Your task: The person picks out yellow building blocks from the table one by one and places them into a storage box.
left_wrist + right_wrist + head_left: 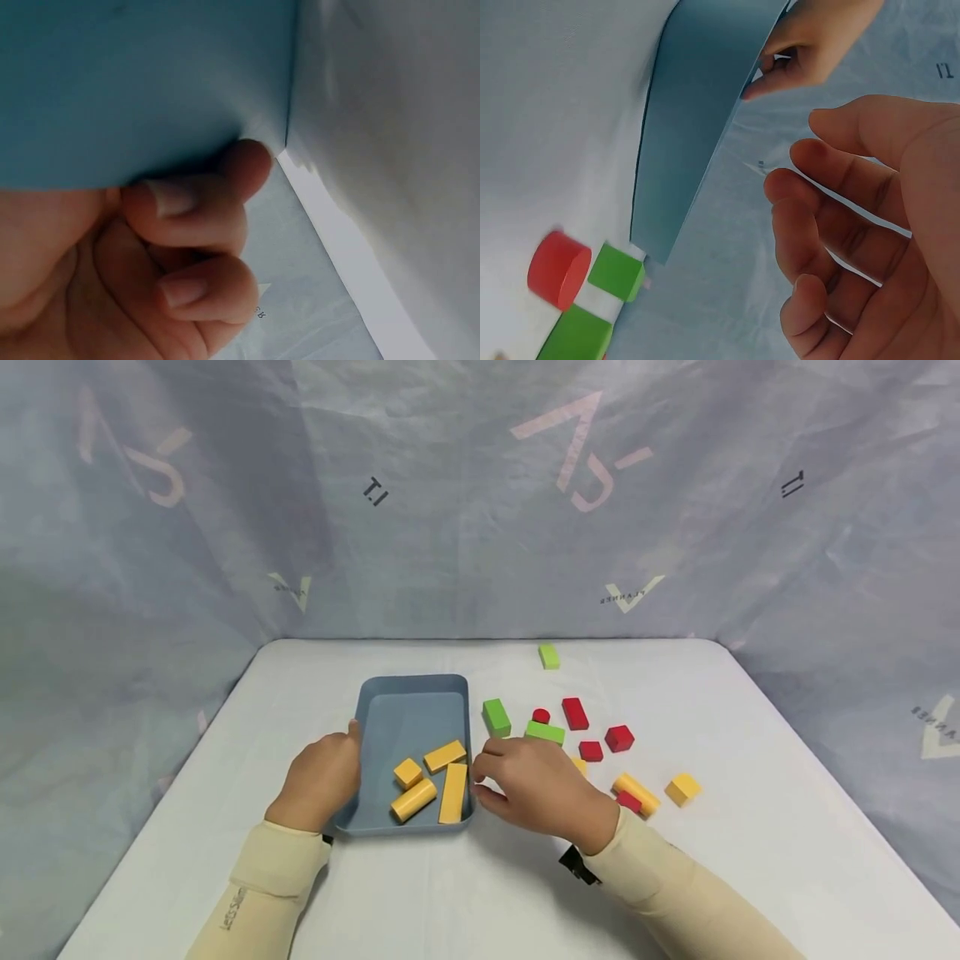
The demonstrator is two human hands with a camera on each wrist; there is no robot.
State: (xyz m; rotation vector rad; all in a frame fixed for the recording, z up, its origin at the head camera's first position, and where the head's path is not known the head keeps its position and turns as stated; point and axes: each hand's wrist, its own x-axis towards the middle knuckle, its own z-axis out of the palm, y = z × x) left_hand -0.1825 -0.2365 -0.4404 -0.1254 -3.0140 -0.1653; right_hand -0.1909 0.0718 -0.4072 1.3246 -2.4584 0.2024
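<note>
My left hand (321, 781) grips the left wall of a blue-grey plastic tray (416, 718). In the left wrist view its curled fingers (217, 289) lie against the tray's outer side. Inside the tray are a yellow cube (408, 773), a yellow cylinder (413, 800) and two yellow rectangular blocks, one flat near the right wall (453, 793) and one behind it (445, 757). Just beside the tray's right rim hovers my right hand (536, 785). Its fingers are loosely bent and hold nothing, as the right wrist view shows.
Right of the tray lie green blocks (497, 718), a red cylinder (541, 716), red blocks (575, 713) and a red piece (619, 738). Nearer are a yellow cylinder (637, 793) with a small red block (628, 802) and a yellow cube (683, 789). My right hand partly hides another yellow piece.
</note>
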